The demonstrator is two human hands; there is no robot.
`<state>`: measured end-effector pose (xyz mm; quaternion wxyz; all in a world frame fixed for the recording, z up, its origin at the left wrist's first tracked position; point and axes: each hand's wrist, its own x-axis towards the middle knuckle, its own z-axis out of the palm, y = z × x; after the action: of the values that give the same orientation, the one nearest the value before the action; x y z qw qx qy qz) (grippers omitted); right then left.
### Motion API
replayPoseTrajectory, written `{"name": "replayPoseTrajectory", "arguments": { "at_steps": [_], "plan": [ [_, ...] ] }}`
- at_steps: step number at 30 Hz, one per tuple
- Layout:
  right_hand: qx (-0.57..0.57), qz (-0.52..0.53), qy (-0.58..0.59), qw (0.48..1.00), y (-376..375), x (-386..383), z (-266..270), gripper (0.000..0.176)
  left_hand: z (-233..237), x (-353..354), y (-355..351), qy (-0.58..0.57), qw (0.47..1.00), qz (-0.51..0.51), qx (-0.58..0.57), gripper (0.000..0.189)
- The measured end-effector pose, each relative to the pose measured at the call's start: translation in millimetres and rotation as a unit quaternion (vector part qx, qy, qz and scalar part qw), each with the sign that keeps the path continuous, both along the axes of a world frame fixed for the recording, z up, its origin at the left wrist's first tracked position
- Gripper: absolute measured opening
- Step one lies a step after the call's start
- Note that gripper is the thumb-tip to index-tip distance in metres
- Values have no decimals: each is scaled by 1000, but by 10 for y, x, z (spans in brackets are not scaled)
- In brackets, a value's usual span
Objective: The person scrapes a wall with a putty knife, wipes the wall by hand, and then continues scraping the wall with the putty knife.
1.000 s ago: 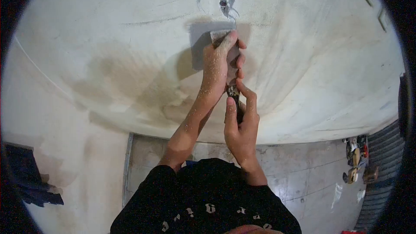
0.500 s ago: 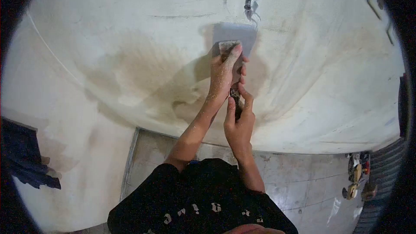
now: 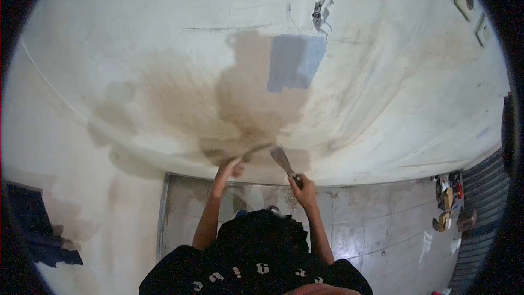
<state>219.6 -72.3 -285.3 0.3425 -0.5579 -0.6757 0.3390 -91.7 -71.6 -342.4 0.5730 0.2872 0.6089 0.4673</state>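
Observation:
My right hand [image 3: 303, 190] is closed round the handle of a putty knife [image 3: 281, 159], its blade pointing up and left toward the wall. My left hand [image 3: 230, 173] is at the lower wall, fingers curled and somewhat blurred. A thin dark strip [image 3: 257, 150] runs from it toward the tip of the blade; I cannot tell what that strip is. Above both hands, a grey-blue rectangular patch [image 3: 297, 63] covers part of the pale, brown-stained wall [image 3: 164, 87]. Shadows fall over the patch's left part and the stain below.
Over the patch is a small dark hole with wires [image 3: 316, 15]. Wall boxes [image 3: 466, 1] are at the upper right. Assorted tools [image 3: 446, 199] lie on the tiled floor [image 3: 371, 224] beside corrugated sheeting [image 3: 483, 202]. A dark patch [image 3: 33, 213] marks the left wall.
Both hands have come down from the grey-blue patch and moved apart. The patch now shows uncovered, and the putty knife's blade is low in my right hand.

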Motion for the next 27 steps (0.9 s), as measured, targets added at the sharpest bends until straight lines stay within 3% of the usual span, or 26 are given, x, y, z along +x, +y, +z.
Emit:
{"name": "replayPoseTrajectory", "arguments": {
  "at_steps": [2,5,8,12,14,15,16,18,21,22,23,27],
  "plan": [
    [-24,-1,-1,1000,-271,196,-465,29,-1341,-582,-732,-29,995,44,-86,43],
    [-208,-86,123,967,-690,245,-371,27,-2250,-1185,-2090,5,970,100,-221,43],
    [-103,-147,108,978,-765,292,12,26,-2344,-1595,-3075,21,939,141,-313,44],
    [90,-174,241,951,-470,-63,1478,27,-2286,-1989,-3592,-13,917,225,-329,46],
    [154,-180,289,927,-326,-325,2114,34,-2489,-2129,-3516,-129,916,297,-236,48],
    [173,-165,263,935,-290,-398,2368,37,-2550,-2113,-3489,-334,861,376,-76,48],
    [194,-148,238,940,-222,-468,2543,40,-2566,-2150,-3260,-178,928,286,-161,47],
    [255,-145,226,929,-61,-626,2690,44,-2620,-2068,-2727,-50,976,139,-162,45],
    [271,-139,211,929,24,-709,2846,46,-2693,-1788,-1912,107,991,-74,-26,44],
    [264,-136,209,932,32,-706,2873,46,-2460,-1512,-1718,22,998,-2,-61,43],
    [259,-129,229,929,69,-697,2845,46,-1831,-1093,-1448,-61,991,81,-89,41],
    [284,-136,205,927,125,-675,2876,46,-1301,-480,-797,-63,992,33,-100,37]
  ]
}}
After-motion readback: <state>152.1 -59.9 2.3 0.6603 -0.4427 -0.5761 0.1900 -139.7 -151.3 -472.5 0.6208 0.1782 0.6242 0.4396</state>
